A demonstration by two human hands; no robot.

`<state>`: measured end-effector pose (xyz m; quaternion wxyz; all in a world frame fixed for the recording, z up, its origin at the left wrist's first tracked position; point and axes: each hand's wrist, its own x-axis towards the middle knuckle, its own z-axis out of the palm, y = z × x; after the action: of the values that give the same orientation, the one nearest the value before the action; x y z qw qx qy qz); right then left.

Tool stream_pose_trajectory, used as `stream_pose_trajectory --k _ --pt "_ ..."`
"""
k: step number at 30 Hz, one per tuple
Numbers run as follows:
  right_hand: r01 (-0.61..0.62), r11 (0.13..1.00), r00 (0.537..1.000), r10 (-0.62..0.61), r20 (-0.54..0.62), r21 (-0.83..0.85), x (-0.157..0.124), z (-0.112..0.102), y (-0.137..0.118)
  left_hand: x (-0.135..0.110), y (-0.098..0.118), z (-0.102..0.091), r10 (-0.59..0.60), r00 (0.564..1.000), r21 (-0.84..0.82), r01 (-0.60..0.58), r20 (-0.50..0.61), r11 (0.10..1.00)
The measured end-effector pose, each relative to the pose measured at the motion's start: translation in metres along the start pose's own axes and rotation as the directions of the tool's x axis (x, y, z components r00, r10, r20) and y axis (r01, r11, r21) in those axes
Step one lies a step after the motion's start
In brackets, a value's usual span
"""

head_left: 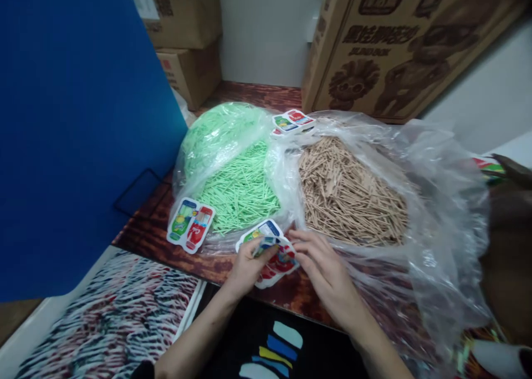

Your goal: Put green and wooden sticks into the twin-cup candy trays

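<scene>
My left hand (pixel 248 265) pinches a die-cut printed card (pixel 286 258) with red and green can pictures, its thumb lying on top. The card looks bent or folded upward. At its right edge, the fingers of my right hand (pixel 319 259) are closed on it; the right thumb is mostly hidden. Beneath the hands, another similar card (pixel 261 230) lies partly covered on the dark red-brown tabletop (pixel 220 264). To the left, a loose card (pixel 191 225) with a green and a red can lies flat near the green sticks.
Behind the hands stand a plastic bag of thin green sticks (pixel 241 190) and one of brown sticks (pixel 349 196). More cards (pixel 293 122) lie between them. A blue panel (pixel 83 118) is at left, cardboard boxes (pixel 374 52) behind. A white bin of striped pieces (pixel 120 318) sits lower left.
</scene>
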<state>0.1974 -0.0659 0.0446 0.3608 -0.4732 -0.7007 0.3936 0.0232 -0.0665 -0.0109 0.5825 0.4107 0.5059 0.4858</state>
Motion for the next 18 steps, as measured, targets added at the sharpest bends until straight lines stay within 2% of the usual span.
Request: stream_pose_trajectory --k 2,3,5,7,9,12,14,15,16,18 --pt "-0.010 1.000 0.995 0.007 0.100 0.023 -0.001 0.000 0.000 -0.001 0.000 -0.004 0.009 1.000 0.013 -0.009 0.006 1.000" --pt "-0.029 0.997 0.994 0.022 0.108 0.068 -0.002 0.000 0.000 -0.002 -0.001 -0.010 0.008 1.000 0.012 -0.008 -0.009 1.000" --pt "-0.088 0.980 0.996 0.084 0.031 0.177 -0.005 -0.002 0.002 -0.006 0.000 -0.028 0.005 0.997 0.005 -0.005 -0.083 1.000" --pt "-0.161 0.941 0.975 0.198 -0.097 0.298 -0.009 -0.004 0.008 -0.010 0.005 -0.058 0.020 0.978 0.036 -0.013 -0.206 0.999" --pt "-0.230 0.885 0.926 0.326 -0.188 0.404 -0.014 -0.004 0.018 -0.013 0.016 -0.097 0.025 0.947 0.056 -0.007 -0.319 0.998" --pt "-0.320 0.812 0.875 0.451 -0.177 0.487 -0.020 0.000 0.037 -0.007 0.035 -0.155 0.000 0.919 0.153 0.065 -0.394 0.986" --pt "-0.367 0.781 0.867 0.484 -0.117 0.506 -0.023 0.005 0.046 0.004 0.041 -0.182 0.014 0.910 0.257 0.103 -0.414 0.961" --pt "-0.380 0.770 0.869 0.486 -0.086 0.512 -0.024 0.008 0.049 0.011 0.041 -0.191 0.061 0.903 0.372 0.113 -0.425 0.922" --pt "-0.385 0.766 0.874 0.482 -0.064 0.516 -0.025 0.011 0.051 0.017 0.039 -0.196 0.129 0.897 0.525 0.126 -0.423 0.842" --pt "-0.377 0.771 0.884 0.464 -0.049 0.514 -0.027 0.014 0.053 0.026 0.033 -0.198 0.259 0.878 0.776 0.178 -0.403 0.605"
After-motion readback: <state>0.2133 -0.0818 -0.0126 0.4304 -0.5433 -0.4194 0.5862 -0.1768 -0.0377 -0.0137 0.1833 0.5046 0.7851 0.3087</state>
